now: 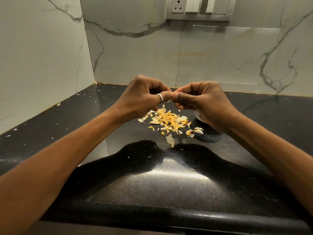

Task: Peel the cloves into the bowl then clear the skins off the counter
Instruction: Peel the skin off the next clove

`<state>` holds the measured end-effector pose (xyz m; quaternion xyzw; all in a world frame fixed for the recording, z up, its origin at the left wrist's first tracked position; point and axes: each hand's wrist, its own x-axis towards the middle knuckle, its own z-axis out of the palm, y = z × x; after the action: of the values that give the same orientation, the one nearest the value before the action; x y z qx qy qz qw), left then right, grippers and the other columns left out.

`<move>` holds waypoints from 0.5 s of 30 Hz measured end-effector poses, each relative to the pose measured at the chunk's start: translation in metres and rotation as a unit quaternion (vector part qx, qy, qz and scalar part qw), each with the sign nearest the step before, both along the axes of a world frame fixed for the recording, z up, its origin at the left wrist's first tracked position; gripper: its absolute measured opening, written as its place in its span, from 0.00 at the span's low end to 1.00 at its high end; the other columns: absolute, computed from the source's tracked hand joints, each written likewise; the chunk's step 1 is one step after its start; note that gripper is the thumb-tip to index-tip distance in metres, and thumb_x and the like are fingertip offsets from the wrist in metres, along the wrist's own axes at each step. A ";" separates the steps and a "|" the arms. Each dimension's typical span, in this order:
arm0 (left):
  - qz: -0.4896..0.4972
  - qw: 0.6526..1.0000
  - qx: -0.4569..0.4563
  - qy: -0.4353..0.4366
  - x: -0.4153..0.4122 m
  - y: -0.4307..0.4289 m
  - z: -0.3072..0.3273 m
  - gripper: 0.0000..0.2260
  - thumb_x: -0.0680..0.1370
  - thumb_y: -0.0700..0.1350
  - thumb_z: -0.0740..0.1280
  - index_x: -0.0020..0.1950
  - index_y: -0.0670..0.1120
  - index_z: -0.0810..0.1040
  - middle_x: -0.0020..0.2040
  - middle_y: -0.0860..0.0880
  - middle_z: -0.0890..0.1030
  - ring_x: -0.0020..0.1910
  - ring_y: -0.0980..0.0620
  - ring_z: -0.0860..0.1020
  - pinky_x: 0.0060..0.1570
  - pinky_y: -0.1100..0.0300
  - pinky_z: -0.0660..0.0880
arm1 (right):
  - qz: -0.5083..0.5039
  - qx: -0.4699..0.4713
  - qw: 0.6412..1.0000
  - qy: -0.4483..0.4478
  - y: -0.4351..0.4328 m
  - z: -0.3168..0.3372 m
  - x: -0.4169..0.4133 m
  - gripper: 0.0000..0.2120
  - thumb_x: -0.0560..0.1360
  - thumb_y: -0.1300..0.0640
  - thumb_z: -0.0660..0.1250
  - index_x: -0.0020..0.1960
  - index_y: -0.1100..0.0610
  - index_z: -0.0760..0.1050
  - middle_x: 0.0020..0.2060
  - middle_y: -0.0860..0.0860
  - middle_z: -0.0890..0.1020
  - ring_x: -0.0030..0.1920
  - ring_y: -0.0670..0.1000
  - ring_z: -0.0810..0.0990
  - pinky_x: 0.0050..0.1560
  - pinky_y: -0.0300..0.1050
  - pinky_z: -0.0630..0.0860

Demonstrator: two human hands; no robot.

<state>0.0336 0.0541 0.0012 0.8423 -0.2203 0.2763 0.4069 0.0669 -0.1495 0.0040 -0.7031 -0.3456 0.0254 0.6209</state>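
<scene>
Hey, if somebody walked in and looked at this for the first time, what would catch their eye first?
Two hands meet at the centre: the left hand and right hand pinch a small, mostly hidden clove between their fingertips. Right below them, a loose pile of yellowish skins lies scattered on the glossy black counter. A white switch panel sits high on the marble wall behind.

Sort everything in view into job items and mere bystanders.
Job: left hand and right hand pinching a clove; skins on the counter; bowl, mostly hidden behind the right hand.
Bystanders: switch panel, marble wall, ring.
</scene>
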 end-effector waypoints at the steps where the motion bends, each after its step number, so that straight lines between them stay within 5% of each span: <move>1: -0.002 1.000 0.001 0.005 0.000 0.000 0.000 0.17 0.73 0.53 0.73 0.49 0.38 0.84 0.40 0.40 0.83 0.34 0.42 0.82 0.32 0.55 0.82 | 0.001 -0.002 1.000 -0.006 0.000 0.000 -0.001 0.07 0.71 0.61 0.72 0.49 0.61 0.82 0.39 0.57 0.86 0.39 0.50 0.84 0.43 0.40 0.82; 15: 0.003 0.998 -0.024 0.064 -0.001 -0.003 -0.003 0.07 0.76 0.43 0.73 0.48 0.39 0.83 0.42 0.37 0.82 0.35 0.46 0.80 0.33 0.56 0.82 | -0.019 -0.029 0.997 -0.066 0.003 -0.004 -0.001 0.05 0.74 0.65 0.72 0.49 0.62 0.82 0.42 0.59 0.86 0.40 0.51 0.85 0.45 0.42 0.83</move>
<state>0.0327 0.0516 -0.0018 0.8492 -0.1845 0.2278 0.4392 0.0656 -0.1470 -0.0002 -0.7278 -0.3711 -0.0226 0.5763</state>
